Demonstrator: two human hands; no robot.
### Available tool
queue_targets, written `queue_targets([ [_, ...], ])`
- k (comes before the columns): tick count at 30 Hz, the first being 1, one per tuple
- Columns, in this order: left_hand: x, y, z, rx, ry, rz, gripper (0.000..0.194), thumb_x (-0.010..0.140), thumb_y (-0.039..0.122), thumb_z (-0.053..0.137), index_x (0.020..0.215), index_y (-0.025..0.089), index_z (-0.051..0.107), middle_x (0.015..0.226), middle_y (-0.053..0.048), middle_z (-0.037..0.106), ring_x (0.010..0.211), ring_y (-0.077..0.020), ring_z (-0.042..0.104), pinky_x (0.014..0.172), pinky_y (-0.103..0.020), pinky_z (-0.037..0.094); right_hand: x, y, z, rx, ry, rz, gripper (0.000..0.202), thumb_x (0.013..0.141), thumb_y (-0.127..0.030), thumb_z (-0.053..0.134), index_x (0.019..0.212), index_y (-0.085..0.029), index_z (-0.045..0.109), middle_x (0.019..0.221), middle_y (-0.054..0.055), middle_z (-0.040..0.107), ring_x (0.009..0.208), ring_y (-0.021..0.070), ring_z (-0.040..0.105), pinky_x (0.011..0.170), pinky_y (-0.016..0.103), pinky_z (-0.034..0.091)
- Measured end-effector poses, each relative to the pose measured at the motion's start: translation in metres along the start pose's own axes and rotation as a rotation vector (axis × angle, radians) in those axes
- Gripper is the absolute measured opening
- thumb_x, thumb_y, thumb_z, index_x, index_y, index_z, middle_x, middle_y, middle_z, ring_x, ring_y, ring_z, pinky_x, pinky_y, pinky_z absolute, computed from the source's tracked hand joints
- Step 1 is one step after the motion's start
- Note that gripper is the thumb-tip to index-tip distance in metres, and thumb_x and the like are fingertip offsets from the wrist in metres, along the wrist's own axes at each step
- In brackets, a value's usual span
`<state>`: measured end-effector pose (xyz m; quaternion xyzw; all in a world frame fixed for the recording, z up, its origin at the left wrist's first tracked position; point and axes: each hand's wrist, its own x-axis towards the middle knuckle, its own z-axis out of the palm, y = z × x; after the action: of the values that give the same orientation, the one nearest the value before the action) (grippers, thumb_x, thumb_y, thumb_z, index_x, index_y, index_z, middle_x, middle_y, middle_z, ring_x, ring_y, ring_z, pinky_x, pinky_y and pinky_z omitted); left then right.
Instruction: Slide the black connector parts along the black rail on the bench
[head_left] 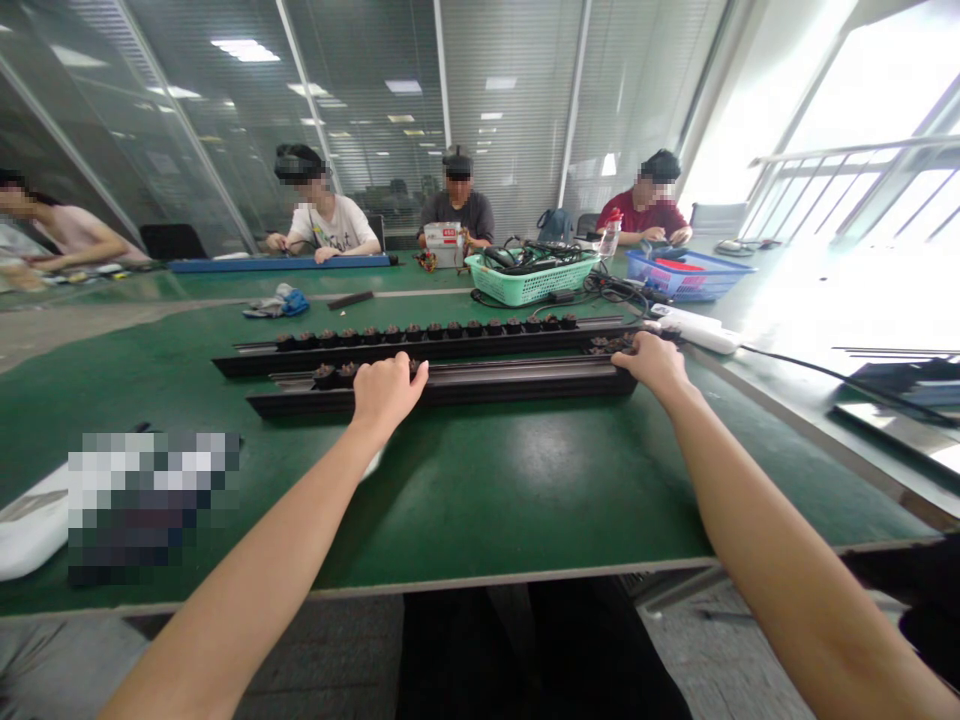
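Two long black channel rails lie side by side across the green table. In the near rail (517, 392), a bright metal strip runs lengthwise and a few small black parts (334, 375) sit at its left. My left hand (386, 395) is over this rail left of its middle, fingers closed, with a bit of a dark part showing at the thumb and index finger. At the rail's right end, my right hand (656, 362) is curled down beside a cluster of small black parts (609, 345); its fingertips are partly hidden. The far rail (300, 362) carries a row of similar parts.
Behind the rails stand a green basket (525, 285) of cables and a blue basket (686, 280). A white power strip (697, 330) lies at the right, a blue-grey glove (277, 302) at the back left. A blurred-out object (150, 500) lies front left. Several people work across the table.
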<state>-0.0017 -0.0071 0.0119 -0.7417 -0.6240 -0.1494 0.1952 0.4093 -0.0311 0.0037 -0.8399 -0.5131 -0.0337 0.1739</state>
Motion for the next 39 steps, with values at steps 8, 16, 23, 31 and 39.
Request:
queue_targets([
  [8, 0.0, -0.0003, -0.0014, 0.005, -0.002, 0.004, 0.057, 0.104, 0.05, 0.029, 0.106, 0.01, 0.07, 0.093, -0.019, 0.076, 0.089, -0.0337, 0.073, 0.082, -0.041, 0.047, -0.0022, -0.0019, -0.0023, -0.079, -0.012, -0.019, 0.042, 0.09, -0.046, 0.056, 0.116, -0.014, 0.065, 0.11, 0.019, 0.073, 0.105, 0.0329, 0.068, 0.09, 0.041, 0.047],
  [16, -0.0001, -0.0006, -0.0008, -0.005, -0.013, -0.008, 0.059, 0.103, 0.051, 0.028, 0.109, 0.01, 0.07, 0.094, -0.019, 0.076, 0.092, -0.034, 0.073, 0.085, -0.042, 0.047, -0.008, 0.0022, -0.0031, -0.152, -0.015, -0.098, 0.052, 0.097, -0.052, 0.043, 0.122, -0.01, 0.061, 0.109, 0.024, 0.073, 0.107, 0.0369, 0.069, 0.092, 0.044, 0.047],
  [23, -0.0003, 0.0001, -0.0023, -0.01, -0.019, -0.008, 0.058, 0.104, 0.05, 0.029, 0.107, 0.01, 0.07, 0.094, -0.019, 0.077, 0.092, -0.0335, 0.073, 0.085, -0.042, 0.047, -0.0085, 0.0041, -0.0039, -0.157, -0.014, -0.098, 0.052, 0.096, -0.053, 0.045, 0.119, -0.01, 0.063, 0.109, 0.024, 0.073, 0.106, 0.037, 0.069, 0.09, 0.043, 0.049],
  [31, 0.0, -0.0006, -0.0008, -0.013, -0.012, -0.004, 0.058, 0.104, 0.05, 0.028, 0.108, 0.01, 0.07, 0.095, -0.019, 0.076, 0.092, -0.0341, 0.073, 0.083, -0.042, 0.047, -0.0065, 0.0027, -0.0035, -0.129, -0.008, -0.063, 0.048, 0.094, -0.05, 0.048, 0.117, -0.012, 0.065, 0.11, 0.022, 0.073, 0.105, 0.0352, 0.069, 0.085, 0.041, 0.05],
  [39, -0.0004, 0.001, -0.0044, 0.002, -0.021, 0.0, 0.059, 0.104, 0.051, 0.027, 0.108, 0.01, 0.07, 0.094, -0.019, 0.077, 0.091, -0.0341, 0.073, 0.084, -0.042, 0.048, -0.0051, 0.0049, -0.0046, -0.119, -0.013, -0.037, 0.047, 0.092, -0.049, 0.05, 0.118, -0.013, 0.066, 0.111, 0.021, 0.073, 0.105, 0.0343, 0.068, 0.087, 0.041, 0.049],
])
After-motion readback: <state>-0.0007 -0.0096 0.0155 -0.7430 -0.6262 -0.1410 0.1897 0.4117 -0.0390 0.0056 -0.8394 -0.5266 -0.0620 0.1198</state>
